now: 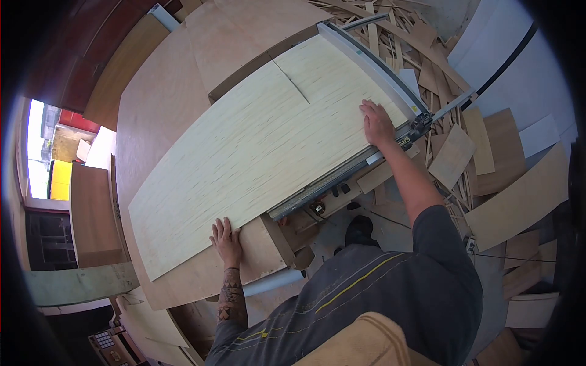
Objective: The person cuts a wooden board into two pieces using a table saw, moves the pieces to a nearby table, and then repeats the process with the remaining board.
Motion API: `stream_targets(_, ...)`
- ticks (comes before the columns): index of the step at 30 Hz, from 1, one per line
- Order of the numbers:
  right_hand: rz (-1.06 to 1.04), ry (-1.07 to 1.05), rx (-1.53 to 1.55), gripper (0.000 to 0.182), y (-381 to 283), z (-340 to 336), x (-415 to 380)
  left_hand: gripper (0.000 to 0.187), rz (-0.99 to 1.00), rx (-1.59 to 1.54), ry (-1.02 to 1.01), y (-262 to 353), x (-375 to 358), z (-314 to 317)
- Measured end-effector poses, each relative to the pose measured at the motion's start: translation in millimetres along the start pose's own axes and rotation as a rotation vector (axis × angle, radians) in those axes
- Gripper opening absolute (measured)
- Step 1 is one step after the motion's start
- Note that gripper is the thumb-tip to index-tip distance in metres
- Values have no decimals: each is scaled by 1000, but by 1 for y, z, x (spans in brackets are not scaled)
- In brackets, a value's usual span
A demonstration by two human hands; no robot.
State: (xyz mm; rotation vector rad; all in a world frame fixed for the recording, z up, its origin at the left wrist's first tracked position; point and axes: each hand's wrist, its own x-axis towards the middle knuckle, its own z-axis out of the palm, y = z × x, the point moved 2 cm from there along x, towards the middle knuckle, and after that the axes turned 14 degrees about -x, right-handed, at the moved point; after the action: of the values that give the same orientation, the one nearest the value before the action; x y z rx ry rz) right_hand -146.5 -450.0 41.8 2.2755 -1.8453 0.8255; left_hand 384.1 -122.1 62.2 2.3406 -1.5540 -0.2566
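A wide, pale plywood sheet [262,152] lies flat across a saw table, its far right end along a long metal fence [372,64]. My left hand [226,243] is open on the near edge of the sheet, fingers stretched over its top. Toward the fence end, my right hand [378,125] rests on the sheet with its fingers extended. A thin dark slit [290,79] runs in from the sheet's far edge. Below the near edge, a metal rail [317,190] meets the fence at a black clamp-like fitting [421,124].
Offcuts and thin wood strips [427,55] pile up beyond the fence. More board pieces [519,195] lie on the floor at right. A larger wooden tabletop [159,104] extends to the left and back. A tape measure [317,208] sits below the rail.
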Motion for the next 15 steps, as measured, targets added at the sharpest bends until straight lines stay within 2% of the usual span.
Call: stream_targets(15, -4, -23, -11, 32, -11, 31, 52, 61, -5, 22, 23, -1, 58, 3)
